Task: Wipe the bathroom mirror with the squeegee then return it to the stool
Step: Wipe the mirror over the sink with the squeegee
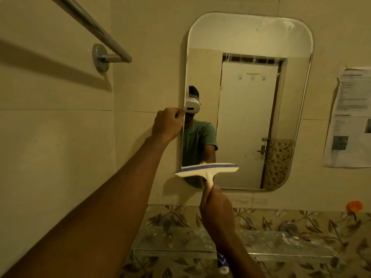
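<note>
Beige tiled wall [60,137] fills most of the frame, with a chrome towel rail [94,27] running across the upper left. A tall mirror [251,97] with rounded corners hangs in the centre and right, reflecting a white door and the person wearing a headset. A printed paper notice [349,117] is stuck to the wall at the right edge. Below the mirror, across the bottom of the frame, runs a glass shelf [261,243] against leaf-patterned tiles.

The left arm reaches up from the lower left, and the left hand [166,125] is closed around the mirror's left edge, about halfway up. The right hand [216,207], lower centre, grips the handle of the white squeegee [206,169].

The squeegee sits at the mirror's lower left corner, directly above the right hand. Its blade lies roughly level, long axis left to right, against the glass; its left end overhangs the mirror's edge. The right hand alone controls it. No stool is in view.
</note>
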Available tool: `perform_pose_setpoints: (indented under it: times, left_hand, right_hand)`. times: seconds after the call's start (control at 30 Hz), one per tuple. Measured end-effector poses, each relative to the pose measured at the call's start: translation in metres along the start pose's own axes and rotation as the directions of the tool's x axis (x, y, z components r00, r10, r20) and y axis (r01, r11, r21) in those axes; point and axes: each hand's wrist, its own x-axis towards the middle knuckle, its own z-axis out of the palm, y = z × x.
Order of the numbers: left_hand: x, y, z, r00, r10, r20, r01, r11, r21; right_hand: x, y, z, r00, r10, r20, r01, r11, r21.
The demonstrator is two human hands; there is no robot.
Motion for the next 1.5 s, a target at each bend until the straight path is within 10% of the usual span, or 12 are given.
perform_pose_setpoints:
  times: [0.93,1.27,1.5]
  left_hand:
    - [-0.039,-0.027,0.021,0.999,-0.008,-0.033,0.009,1.0,0.018]
    - [-0.056,-0.037,0.029,0.999,-0.033,-0.02,0.033,0.999,-0.007]
    - [-0.058,-0.039,0.029,0.998,-0.061,-0.012,0.061,0.998,-0.035]
  right_hand:
    - [0.031,-0.024,-0.012,0.993,-0.095,-0.072,0.1,0.992,0.071]
    - [-0.011,0.034,-0.01,0.983,-0.092,0.162,0.115,0.983,-0.143]
    - [0.042,-0.013,-0.032,0.957,-0.286,0.039,0.286,0.958,0.0]
